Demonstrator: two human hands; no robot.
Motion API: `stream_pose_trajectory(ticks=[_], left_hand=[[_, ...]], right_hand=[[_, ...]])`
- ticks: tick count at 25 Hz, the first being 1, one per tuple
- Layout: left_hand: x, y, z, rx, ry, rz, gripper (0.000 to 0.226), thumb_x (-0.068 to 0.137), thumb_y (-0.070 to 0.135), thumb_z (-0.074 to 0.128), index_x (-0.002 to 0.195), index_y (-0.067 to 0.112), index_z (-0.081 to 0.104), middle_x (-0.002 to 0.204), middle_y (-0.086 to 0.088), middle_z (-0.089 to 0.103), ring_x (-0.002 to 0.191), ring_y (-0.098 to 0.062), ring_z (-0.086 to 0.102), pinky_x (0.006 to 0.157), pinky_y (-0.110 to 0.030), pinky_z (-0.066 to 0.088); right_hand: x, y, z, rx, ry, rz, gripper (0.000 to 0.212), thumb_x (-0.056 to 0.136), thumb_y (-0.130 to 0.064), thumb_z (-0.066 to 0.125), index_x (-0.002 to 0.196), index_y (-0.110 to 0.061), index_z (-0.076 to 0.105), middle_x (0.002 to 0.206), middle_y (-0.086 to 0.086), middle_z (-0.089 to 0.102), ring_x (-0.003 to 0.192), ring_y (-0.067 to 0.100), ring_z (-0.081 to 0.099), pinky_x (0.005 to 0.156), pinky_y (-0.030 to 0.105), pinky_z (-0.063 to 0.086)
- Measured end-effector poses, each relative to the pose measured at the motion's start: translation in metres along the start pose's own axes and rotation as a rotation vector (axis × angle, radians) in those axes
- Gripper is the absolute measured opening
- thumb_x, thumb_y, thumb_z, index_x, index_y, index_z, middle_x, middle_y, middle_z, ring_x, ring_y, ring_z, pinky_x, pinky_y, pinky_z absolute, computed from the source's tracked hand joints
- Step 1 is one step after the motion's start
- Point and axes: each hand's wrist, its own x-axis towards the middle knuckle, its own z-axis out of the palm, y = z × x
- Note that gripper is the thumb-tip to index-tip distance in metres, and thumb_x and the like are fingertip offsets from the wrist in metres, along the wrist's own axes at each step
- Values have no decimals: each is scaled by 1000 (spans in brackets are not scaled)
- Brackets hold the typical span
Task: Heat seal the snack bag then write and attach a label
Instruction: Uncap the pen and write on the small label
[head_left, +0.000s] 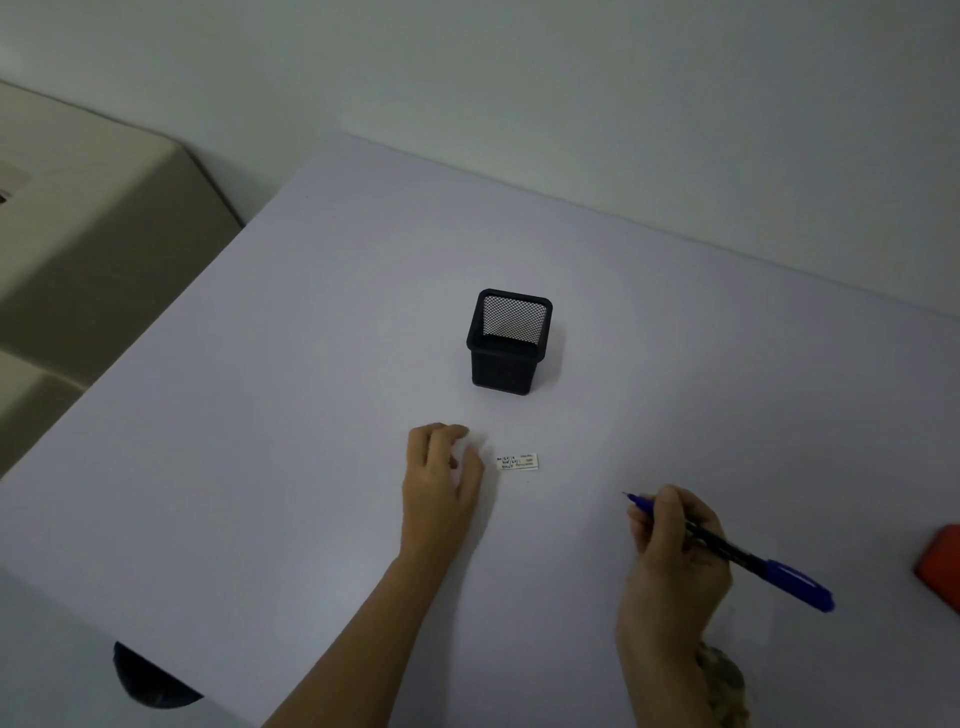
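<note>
Lying flat on the white table (311, 364), the small label (518, 461) is seen just in front of the black mesh pen holder (508, 343), with dark handwriting already on it. The left hand (441, 483) is set down just beside the label's left end, fingers loosely curled and holding nothing; whether a fingertip touches the paper cannot be told. The blue pen (737, 553) is gripped in the right hand (675, 561) in a writing hold, its tip raised and well apart from the label. A red object (943, 566) is cut off at the right edge; no snack bag is seen.

The label is judged to be very light, thin and limp, so it is easily bent or blown aside. Being flat against the surface, it is best lifted by one corner or short end, teased up with a fingernail and pinched lightly between thumb and forefinger. If it is adhesive-backed, the sticky side is better left untouched.
</note>
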Motion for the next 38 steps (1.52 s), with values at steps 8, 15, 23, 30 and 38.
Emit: stream_pose_trajectory(ticks=[8, 15, 23, 30, 38], left_hand=[[22, -6, -24, 71, -182, -268, 19, 91, 12, 56, 108, 11, 64, 100, -5, 63, 89, -20, 61, 77, -20, 43], [-3, 112, -85, -610, -204, -516, 16, 88, 6, 57, 93, 19, 65, 78, -4, 70, 77, -16, 67, 72, -22, 56], [-30, 193, -126, -915, -298, -483, 15, 86, 11, 58, 93, 17, 70, 82, -1, 74, 75, -13, 69, 70, -20, 55], [-39, 205, -131, -875, -302, -446, 16, 86, 9, 59, 89, 21, 70, 81, 1, 75, 77, -14, 70, 65, -15, 53], [-44, 209, -137, -851, -377, -367, 15, 84, 10, 61, 90, 21, 69, 81, -1, 75, 78, -15, 70, 66, -15, 52]], right_hand=[[-28, -21, 8, 119, -111, 252, 39, 53, -45, 65, 78, -15, 59, 60, -8, 70, 58, 3, 66, 53, 8, 50], [-53, -76, 0, 262, -232, 323, 29, 76, -35, 54, 81, -8, 61, 67, -2, 72, 66, 8, 70, 54, 11, 52], [-83, -119, -8, 231, -302, 163, 76, 32, -66, 77, 85, -13, 63, 70, 1, 71, 62, 8, 68, 58, 13, 54], [-90, -130, -17, 201, -282, 143, 28, 64, -31, 54, 83, -12, 60, 73, 3, 67, 59, 8, 68, 58, 13, 55], [-93, -130, -21, 220, -322, 109, 25, 65, -30, 55, 82, -12, 60, 61, -6, 70, 60, 7, 68, 58, 11, 53]])
